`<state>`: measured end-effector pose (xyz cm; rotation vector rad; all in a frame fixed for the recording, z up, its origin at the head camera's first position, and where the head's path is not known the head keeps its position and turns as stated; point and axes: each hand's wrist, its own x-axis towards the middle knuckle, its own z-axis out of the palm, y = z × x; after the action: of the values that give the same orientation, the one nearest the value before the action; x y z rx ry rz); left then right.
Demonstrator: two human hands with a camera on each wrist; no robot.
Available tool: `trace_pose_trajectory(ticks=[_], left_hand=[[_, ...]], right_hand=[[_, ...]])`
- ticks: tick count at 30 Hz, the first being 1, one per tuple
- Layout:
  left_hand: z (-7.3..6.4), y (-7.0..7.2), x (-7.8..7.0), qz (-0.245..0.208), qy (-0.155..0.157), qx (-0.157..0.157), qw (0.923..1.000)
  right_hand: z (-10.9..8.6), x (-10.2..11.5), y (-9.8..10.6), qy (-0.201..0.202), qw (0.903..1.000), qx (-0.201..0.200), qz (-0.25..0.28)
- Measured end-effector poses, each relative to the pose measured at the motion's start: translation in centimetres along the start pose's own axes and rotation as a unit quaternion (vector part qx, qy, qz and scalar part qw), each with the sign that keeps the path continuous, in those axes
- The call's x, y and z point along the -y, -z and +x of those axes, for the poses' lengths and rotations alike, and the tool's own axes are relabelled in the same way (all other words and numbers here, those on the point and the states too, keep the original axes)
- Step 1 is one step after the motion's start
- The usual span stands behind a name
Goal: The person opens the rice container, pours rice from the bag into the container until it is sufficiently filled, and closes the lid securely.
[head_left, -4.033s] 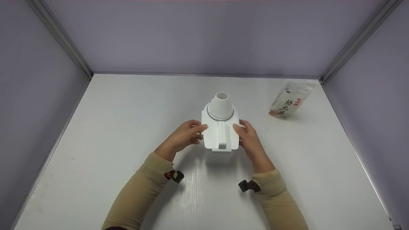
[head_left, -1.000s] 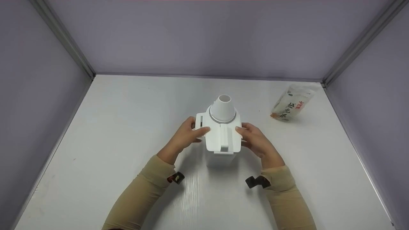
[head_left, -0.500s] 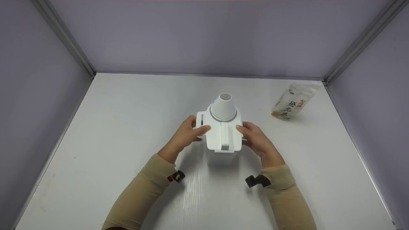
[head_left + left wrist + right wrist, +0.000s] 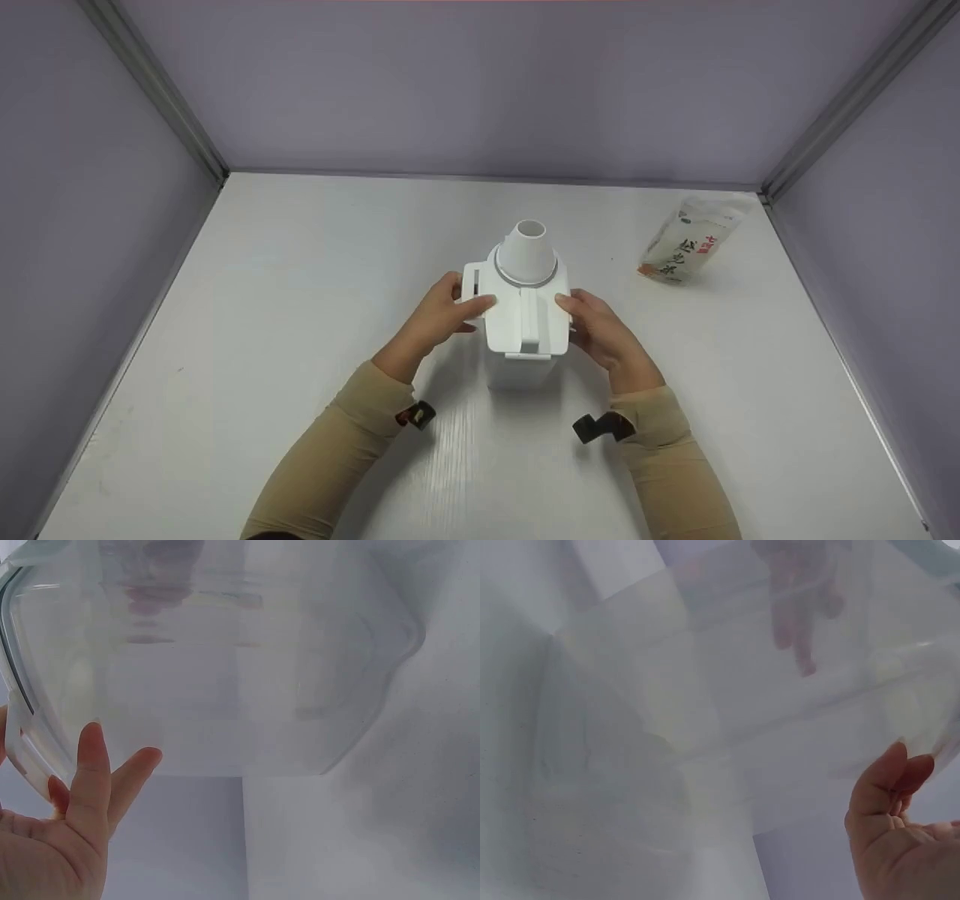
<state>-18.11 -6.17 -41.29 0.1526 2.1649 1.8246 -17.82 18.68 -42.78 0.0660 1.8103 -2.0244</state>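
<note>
A translucent storage container stands on the table, topped by a white lid with a cone-shaped spout. At the lid's left edge a slotted side latch stands out flat. My left hand pinches this edge, thumb on top and other fingers below. In the left wrist view, some fingertips touch the clear wall. My right hand grips the right edge, thumb on the lid. Its curled fingers show in the right wrist view beside the wall. The right latch is mostly hidden.
A partly transparent bag with printed characters, probably rice, stands at the back right of the white table. Grey panels enclose the back and both sides. A dark wrist camera sits on each sleeve.
Since four seconds ago, the left latch has swung outward from the lid's edge. The right hand has shifted slightly on its edge. Over the last second both hands have stayed nearly still.
</note>
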Motion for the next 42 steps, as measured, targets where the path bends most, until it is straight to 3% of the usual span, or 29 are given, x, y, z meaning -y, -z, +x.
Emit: trace_pose_trajectory(ticks=[14,21,32,42], left_hand=[[0.11,-0.03,0.07,0.001,-0.005,0.001,1.0],[0.1,0.02,-0.12,-0.002,-0.004,-0.002,1.0],[-0.02,-0.17,-0.14,0.001,0.011,0.002,0.9999],[-0.31,-0.8,0.78,-0.004,0.0,-0.037,0.9993]], right_hand=[[0.26,-0.45,0.14,0.005,0.9997,0.013,0.018],[-0.23,-0.03,-0.42,0.038,0.9988,-0.018,0.023],[-0.35,-0.29,-0.23,0.038,0.9986,-0.009,0.037],[-0.33,-0.18,-0.21,0.044,0.999,-0.012,-0.006]])
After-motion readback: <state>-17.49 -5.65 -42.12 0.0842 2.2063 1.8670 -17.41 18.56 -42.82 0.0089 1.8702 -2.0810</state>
